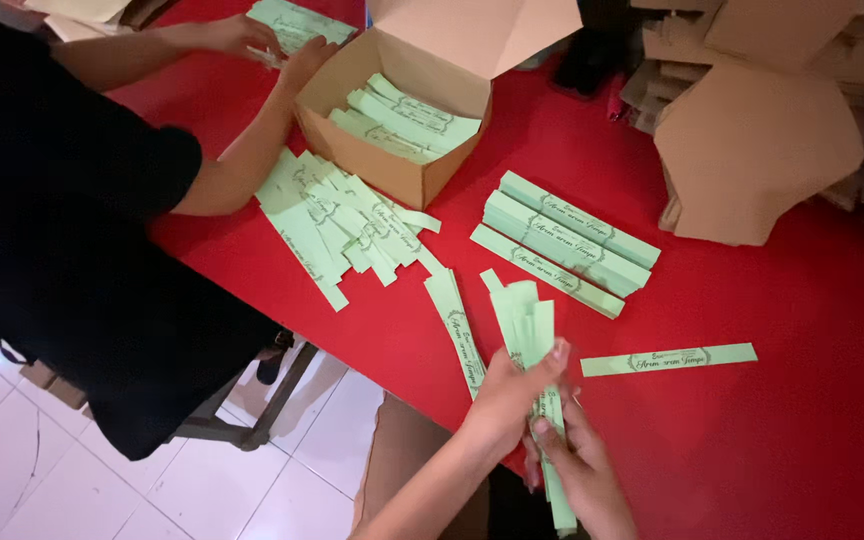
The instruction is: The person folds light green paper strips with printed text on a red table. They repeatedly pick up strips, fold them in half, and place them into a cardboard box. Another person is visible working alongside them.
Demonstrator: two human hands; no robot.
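From the head view, our left hand [507,395] and right hand [577,465] are close together, both clamped on a small bundle of green paper strips [530,330] held over the near edge of the red table [802,430]. A neat stack [564,243] and a filled cardboard box [392,120] look finished. A loose pile [337,220] and a single strip [669,359] seem left, while a co-worker's hands [272,45] work beside the box.

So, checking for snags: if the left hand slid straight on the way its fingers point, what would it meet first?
Probably the single pale green paper strip lying alone on the red table; the left hand points right, though depth is unclear.
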